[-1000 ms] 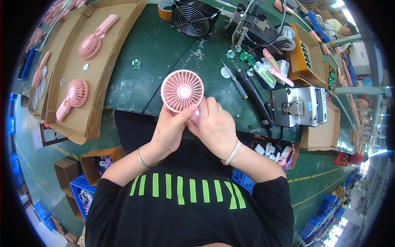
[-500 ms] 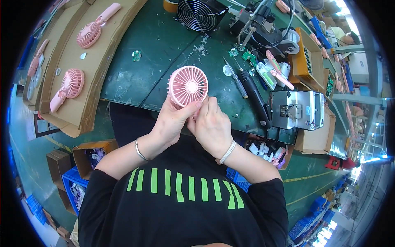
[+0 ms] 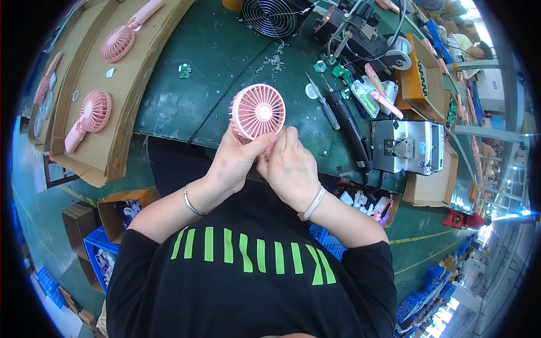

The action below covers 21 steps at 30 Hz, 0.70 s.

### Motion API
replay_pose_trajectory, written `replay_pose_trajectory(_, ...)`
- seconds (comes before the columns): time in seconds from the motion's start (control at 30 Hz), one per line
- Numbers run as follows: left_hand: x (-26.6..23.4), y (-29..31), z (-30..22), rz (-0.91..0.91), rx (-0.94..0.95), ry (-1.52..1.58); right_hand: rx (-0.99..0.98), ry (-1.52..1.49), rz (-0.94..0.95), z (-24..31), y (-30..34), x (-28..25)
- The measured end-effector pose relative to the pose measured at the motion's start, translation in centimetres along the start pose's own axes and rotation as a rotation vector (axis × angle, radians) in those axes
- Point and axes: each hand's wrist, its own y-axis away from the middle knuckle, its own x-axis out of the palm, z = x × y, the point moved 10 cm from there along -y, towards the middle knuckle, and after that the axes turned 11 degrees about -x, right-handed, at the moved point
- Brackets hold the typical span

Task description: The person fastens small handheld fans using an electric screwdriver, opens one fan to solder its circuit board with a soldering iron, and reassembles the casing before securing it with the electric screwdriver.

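On the left, a creased cardboard tray point(image 3: 112, 151) bears smooth pink plastic fans point(image 3: 95, 111). Above the near edge of the scuffed green surface point(image 3: 177, 104), the left hand point(image 3: 230, 160)'s grip clasps a round, radially ribbed fan point(image 3: 258, 111), grille upward, head away from the body, long axis unclear. The right hand point(image 3: 292, 170)'s grip closes around its mostly hidden handle. Rightward lies a black cylindrical tool point(image 3: 350, 130).

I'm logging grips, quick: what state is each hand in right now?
Left hand: closed, holding the pink fan.
Right hand: fingers curled shut by its lower end; what they grip is hidden.
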Motion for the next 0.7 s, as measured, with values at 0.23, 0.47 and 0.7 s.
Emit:
replay_pose_trajectory(0.23, -0.1, 0.0, -0.1, 0.004, -0.065, -0.043, 0.022, -0.071, 0.049, -0.5, 0.1, -0.4)
replay_pose_trajectory(0.47, -0.5, 0.0, -1.2, 0.021, -0.099, 0.044, 0.178, -0.027, -0.091, -5.4, -0.6, -4.5)
replay_pose_trajectory(0.7, 0.6, 0.8, -2.6, 0.071, -0.100, 0.039, 0.179, -0.694, -0.292, -5.0, 1.1, -3.0)
